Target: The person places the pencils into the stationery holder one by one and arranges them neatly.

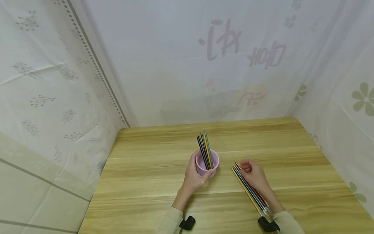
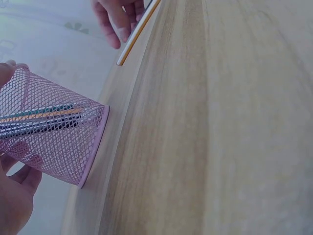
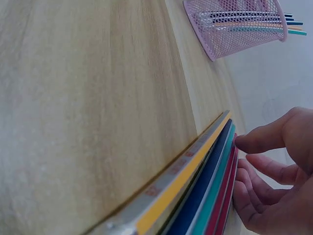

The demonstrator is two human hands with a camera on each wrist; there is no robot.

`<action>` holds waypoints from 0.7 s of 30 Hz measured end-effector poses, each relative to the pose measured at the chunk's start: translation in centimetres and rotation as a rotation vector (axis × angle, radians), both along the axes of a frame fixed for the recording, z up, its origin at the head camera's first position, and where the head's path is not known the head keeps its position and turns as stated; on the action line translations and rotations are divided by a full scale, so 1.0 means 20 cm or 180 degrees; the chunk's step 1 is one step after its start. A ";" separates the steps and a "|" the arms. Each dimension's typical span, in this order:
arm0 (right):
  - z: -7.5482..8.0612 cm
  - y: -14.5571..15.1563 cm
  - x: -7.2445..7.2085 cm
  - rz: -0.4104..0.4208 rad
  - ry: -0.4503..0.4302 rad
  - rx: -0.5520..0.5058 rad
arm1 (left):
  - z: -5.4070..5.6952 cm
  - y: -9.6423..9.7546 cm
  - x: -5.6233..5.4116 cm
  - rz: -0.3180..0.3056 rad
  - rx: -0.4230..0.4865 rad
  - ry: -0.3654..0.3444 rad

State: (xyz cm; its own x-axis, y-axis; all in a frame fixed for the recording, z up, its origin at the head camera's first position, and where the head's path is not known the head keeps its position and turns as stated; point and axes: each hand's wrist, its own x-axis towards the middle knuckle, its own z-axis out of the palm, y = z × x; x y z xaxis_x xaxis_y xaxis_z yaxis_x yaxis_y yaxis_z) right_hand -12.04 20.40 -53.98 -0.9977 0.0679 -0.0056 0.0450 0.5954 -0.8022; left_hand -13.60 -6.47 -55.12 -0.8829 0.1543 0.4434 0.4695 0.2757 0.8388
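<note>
My left hand (image 1: 194,177) grips a pink mesh pen cup (image 1: 201,172), fingers on its far left side and thumb at the near rim. Several pencils (image 1: 205,148) in dark, yellow and teal colours lean in the cup, their upper ends above the rim. My right hand (image 1: 255,174) is beside a bundle of pencils (image 1: 247,188) lying on the table. In the right wrist view the bundle shows a yellow pencil (image 3: 178,178), a dark blue one, a teal one and red ones (image 3: 226,183). The thumb tip meets the red side; the other fingers are loosely bent alongside.
The wood-grain table (image 1: 140,175) reaches back to a printed cloth (image 1: 175,65), with more cloth hanging at both sides. Black wrist mounts (image 1: 187,223) sit at both sleeves; the right one is close to the near ends of the loose pencils.
</note>
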 end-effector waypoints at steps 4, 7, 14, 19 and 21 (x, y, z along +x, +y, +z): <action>0.00 0.00 -0.01 0.0025 -0.0072 0.0130 | 0.00 0.00 0.00 0.0026 -0.0046 0.0042; 0.00 0.00 -0.01 0.0056 -0.0154 0.0243 | 0.00 0.00 0.00 0.0020 -0.0030 0.0052; 0.04 -0.02 -0.04 0.0131 -0.0253 0.0484 | 0.01 0.00 0.00 0.0008 -0.0009 0.0039; 0.06 -0.03 -0.04 0.0199 -0.0319 0.0578 | 0.01 0.00 0.00 0.0012 -0.0019 0.0058; 0.07 -0.03 -0.04 0.0236 -0.0323 0.0582 | 0.01 0.00 0.00 0.0019 -0.0031 0.0049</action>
State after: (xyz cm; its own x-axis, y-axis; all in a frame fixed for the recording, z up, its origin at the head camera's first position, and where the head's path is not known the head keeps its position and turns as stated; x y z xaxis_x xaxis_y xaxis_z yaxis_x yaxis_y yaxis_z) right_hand -12.85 19.72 -52.53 -0.9949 0.0034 -0.1005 0.0705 0.7353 -0.6741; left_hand -13.65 -6.53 -55.01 -0.8769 0.1535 0.4555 0.4807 0.2867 0.8287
